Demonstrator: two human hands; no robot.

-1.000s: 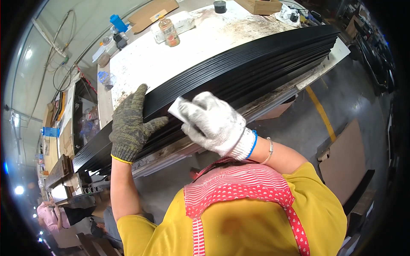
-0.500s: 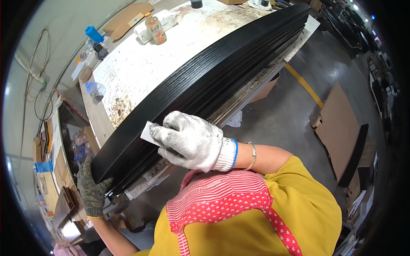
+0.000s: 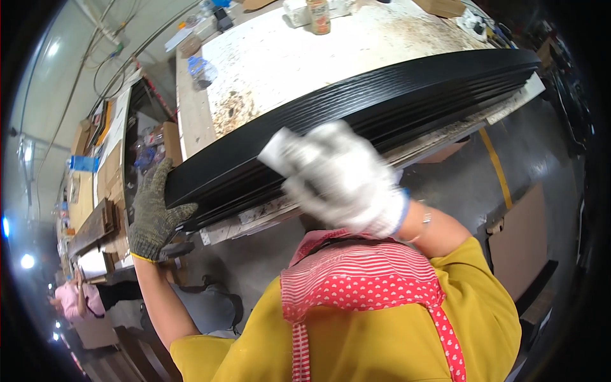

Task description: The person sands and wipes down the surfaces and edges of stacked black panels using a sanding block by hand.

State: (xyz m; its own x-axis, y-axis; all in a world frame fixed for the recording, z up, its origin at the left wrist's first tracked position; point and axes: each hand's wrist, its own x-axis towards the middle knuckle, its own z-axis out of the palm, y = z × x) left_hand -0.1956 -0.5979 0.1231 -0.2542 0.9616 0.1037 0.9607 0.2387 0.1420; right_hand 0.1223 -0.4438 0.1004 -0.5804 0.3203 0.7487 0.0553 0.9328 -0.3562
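Note:
Long black boards [image 3: 356, 89], with a fine-grained top face and several ridges or layers along the near side, lie across the work table. My left hand [image 3: 156, 213], in a dark grey-green knit glove, grips their left end, its thumb on the near side. My right hand [image 3: 347, 178], in a white knit glove with a blue cuff edge, is smeared by motion over the near side of the boards. Pinched in its fingers is a small flat white piece [image 3: 273, 151]; its material is unclear. Whether that piece touches the boards cannot be made out.
The white, stained table [image 3: 267, 63] holds a bottle [image 3: 319, 16] and a crumpled blue-tinted plastic bottle [image 3: 202, 71]. Left stands a bench with wooden pieces [image 3: 95, 226]. A person in pink [image 3: 76, 299] is at far left. Flat cardboard [image 3: 519, 242] leans at right.
The whole view has swung, shifting the table and boards rightward in the picture. My right hand, still with the white piece, is now in quick motion. My left hand stays at the boards' left end.

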